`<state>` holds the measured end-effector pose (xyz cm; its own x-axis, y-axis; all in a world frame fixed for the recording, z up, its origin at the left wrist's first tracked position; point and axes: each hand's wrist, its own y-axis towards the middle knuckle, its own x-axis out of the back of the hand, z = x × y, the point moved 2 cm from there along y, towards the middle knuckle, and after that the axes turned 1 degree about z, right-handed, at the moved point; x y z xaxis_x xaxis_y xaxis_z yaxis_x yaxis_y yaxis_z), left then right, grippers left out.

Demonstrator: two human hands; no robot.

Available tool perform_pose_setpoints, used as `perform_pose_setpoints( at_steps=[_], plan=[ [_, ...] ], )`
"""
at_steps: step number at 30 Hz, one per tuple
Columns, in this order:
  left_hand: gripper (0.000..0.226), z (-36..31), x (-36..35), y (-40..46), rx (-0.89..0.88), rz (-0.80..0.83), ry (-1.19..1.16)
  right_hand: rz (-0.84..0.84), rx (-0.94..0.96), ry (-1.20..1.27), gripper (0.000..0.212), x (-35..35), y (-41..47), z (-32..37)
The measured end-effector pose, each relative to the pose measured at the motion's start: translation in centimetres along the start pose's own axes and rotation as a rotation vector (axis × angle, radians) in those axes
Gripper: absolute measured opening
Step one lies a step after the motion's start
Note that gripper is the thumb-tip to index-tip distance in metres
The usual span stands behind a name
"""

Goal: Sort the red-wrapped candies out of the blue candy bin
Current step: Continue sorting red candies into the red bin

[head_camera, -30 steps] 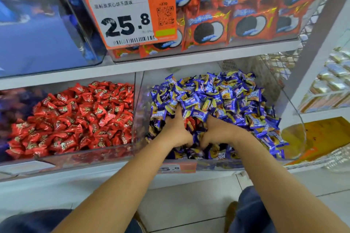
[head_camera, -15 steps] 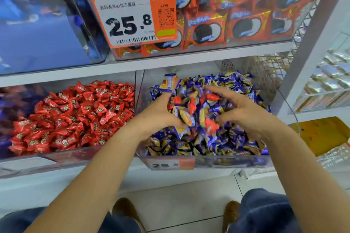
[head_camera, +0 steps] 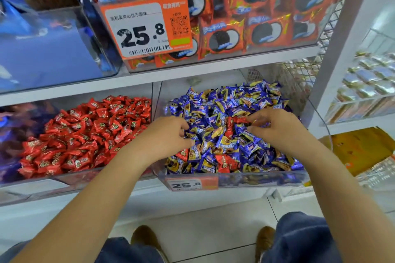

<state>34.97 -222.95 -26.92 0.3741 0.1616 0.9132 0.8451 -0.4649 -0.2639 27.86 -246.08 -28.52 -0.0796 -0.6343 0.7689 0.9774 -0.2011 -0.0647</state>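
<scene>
Head view showed the blue candy bin (head_camera: 235,179) at lower centre with several red-wrapped candies (head_camera: 223,161) lying among the blue ones, near the front wall and mid-pile, so most sorting looked undone; the red bin (head_camera: 70,179) sat just left. The left hand (head_camera: 168,134), fingers curled into the pile, had a grip I could not tell. The right hand (head_camera: 275,128) pinched at a red wrapper. Half a second earlier both hands were raised, scattering candies; now they lay lower on the heap.
</scene>
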Motion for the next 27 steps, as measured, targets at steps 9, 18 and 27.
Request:
perform_pose_setpoints(
  at_steps=[9, 18, 27],
  plan=[
    [0.028, -0.6, -4.8, 0.6, 0.008, -0.038, 0.165, -0.158, 0.144, -0.296, 0.033, -1.9, 2.2, 0.0],
    [0.044, 0.1, -3.4, 0.4, 0.021, -0.097, -0.064, -0.057, 0.098, -0.617, 0.046, -4.2, 3.8, 0.4],
    [0.015, -2.3, -1.8, -0.5, -0.088, -0.061, -0.261, -0.23, 0.123, -0.279, 0.021, -2.3, 3.8, 0.2]
  ],
)
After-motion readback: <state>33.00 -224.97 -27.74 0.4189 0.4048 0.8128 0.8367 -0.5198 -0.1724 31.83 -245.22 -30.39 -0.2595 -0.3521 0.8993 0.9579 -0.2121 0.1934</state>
